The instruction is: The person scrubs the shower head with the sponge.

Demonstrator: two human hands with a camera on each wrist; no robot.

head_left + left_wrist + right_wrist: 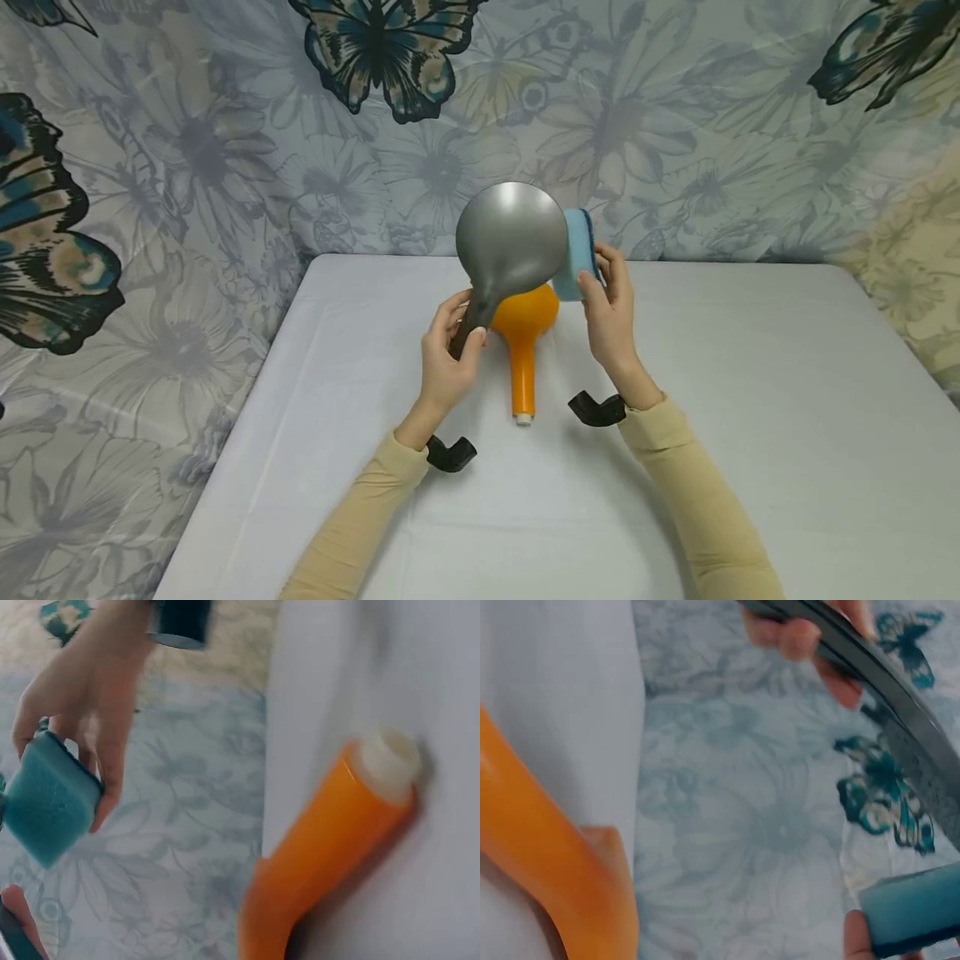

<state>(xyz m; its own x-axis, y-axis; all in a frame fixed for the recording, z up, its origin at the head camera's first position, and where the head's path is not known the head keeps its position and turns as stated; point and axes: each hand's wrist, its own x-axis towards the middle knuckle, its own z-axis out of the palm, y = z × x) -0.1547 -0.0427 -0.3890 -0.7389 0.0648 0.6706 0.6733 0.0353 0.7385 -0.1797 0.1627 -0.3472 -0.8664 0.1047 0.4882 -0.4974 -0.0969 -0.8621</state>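
My left hand (444, 362) grips the handle of a grey shower head (512, 237), held up above the table with its rounded back towards the head camera. Beside its right edge, my right hand (611, 321) pinches a light blue sponge (573, 260) with a darker blue layer on its outer side. Part of the sponge is hidden behind the grey head, and I cannot tell whether they touch. An orange shower head (522, 367) with a white connector (394, 761) lies on the table between and beyond the hands, its upper part partly covered by the grey one.
A white cloth covers the table (300, 500). Behind and to the left hangs a patterned fabric (202, 167) with flowers and butterflies. A black strap piece (452, 455) sticks out from the left wrist, and another (597, 409) from the right.
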